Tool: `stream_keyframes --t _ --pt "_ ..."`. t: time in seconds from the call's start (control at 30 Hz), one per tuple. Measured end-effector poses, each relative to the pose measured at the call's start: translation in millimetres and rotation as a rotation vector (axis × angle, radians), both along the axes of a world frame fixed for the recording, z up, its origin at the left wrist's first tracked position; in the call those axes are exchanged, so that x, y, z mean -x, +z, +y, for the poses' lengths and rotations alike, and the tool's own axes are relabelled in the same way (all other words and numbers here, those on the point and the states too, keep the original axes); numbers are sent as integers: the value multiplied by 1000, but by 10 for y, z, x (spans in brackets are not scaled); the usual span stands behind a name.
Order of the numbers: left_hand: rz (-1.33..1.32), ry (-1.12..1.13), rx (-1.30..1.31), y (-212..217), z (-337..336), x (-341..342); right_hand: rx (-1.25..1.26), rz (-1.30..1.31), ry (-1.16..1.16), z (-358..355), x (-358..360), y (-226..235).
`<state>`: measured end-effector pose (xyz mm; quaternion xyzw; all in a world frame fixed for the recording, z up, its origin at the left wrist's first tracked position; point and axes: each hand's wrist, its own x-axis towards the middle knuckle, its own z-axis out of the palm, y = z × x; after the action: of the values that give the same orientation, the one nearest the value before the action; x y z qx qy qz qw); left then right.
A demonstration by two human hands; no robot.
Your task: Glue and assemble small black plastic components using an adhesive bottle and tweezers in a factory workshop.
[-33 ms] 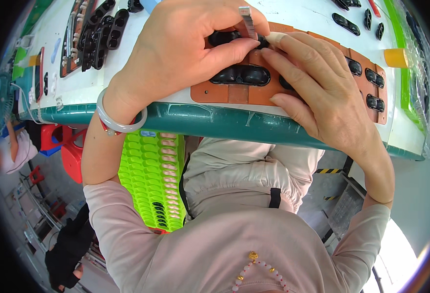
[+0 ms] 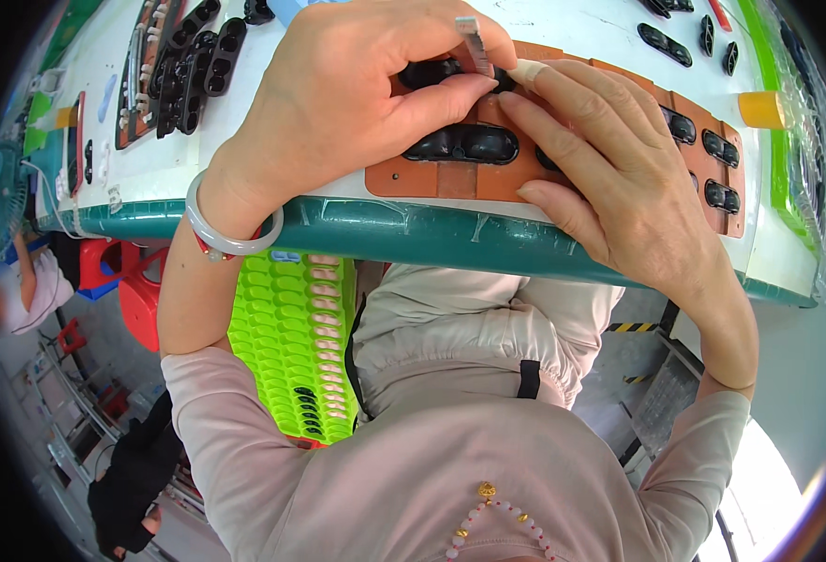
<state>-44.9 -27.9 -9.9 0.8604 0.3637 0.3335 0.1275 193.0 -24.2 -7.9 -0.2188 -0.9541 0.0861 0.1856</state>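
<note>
Black oval parts [image 2: 464, 142] on an orange tray [image 2: 431, 178] — both hands' [image 2: 338, 103] grips pinching one.

A: Any packaging, labels, screens?
B: One phone-like slab [image 2: 73, 142] at the table's far left edge — dark screen, pale frame, probably a phone; view's warped there.
A: Signs?
B: None — just a hazard-striped tape strip [image 2: 631, 328] on the floor.

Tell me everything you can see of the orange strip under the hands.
The orange strip is a flat, matte board, jointed from several panels, lying along the table's green front edge and running right. Glossy black oval parts sit in it, more toward its right end. The left hand and right hand press on its middle, hiding part of it.
</note>
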Motion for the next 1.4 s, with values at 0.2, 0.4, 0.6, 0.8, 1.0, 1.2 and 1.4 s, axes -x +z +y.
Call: stream_keyframes --t 0.2,0.4,0.6,0.8,1.0,1.2,1.4 --pt "-28 -16 -91 -20 6 -44 -63 -69 -11 8 -15 -77" --pt "14 -21 -101 -3 11 -52 -64 -63 -19 -3 3 -95" --pt "-283 57 423 -22 -6 141 -50 -69 -3 2 35 -92" --pt "-48 120 302 160 -91 277 -65 -63 25 32 21 -41" --pt "115 140 250 216 -117 194 6 19 109 107 183 -24" --pt "41 133 148 103 -134 172 65 14 99 105 224 -76" --pt "97 136 -52 90 -132 120 33 -1 105 98 226 -85"
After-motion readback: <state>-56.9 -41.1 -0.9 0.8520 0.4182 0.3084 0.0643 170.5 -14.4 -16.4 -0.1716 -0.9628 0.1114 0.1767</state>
